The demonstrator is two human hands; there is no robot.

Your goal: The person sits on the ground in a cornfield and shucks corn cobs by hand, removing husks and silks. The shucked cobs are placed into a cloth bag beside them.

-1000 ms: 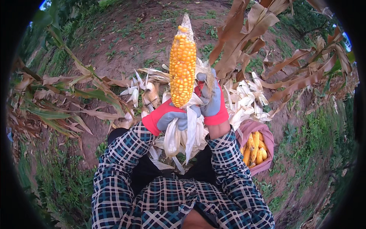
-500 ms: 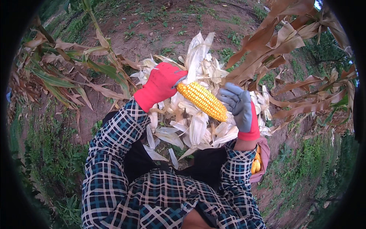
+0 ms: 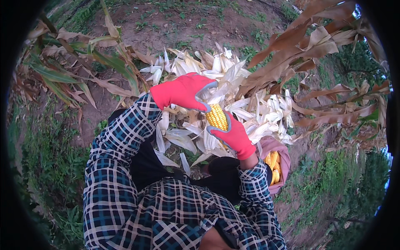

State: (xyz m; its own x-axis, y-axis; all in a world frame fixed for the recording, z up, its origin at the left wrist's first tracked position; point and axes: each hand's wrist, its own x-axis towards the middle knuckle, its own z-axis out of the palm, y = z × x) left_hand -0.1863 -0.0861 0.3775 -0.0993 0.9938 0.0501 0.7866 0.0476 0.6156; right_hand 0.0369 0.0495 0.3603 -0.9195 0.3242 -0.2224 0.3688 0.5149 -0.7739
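Note:
A bare yellow corn cob (image 3: 217,117) is gripped by my right hand (image 3: 236,136), gloved in red with a grey palm; the thumb and fingers wrap round its lower part. My left hand (image 3: 181,92), in a matching glove, is just beyond the cob's upper end. Its thumb and fingers are spread apart, and nothing shows held between them. The left thumb comes close to the tip of the cob; whether it touches cannot be made out. Pale dry husks (image 3: 266,110) lie heaped under and around both hands.
A pink sack (image 3: 285,166) with several yellow cobs (image 3: 273,163) in it stands at my right. Dry corn stalks with brown leaves (image 3: 287,54) lean in from the right, and partly green stalks (image 3: 62,75) rise at the left. Weeds (image 3: 58,166) grow on the brown soil.
My right hand, open beside the cob before, has closed round it. The left hand has let go of the cob's end and opened. The cob has tilted more upright and come away from the husk.

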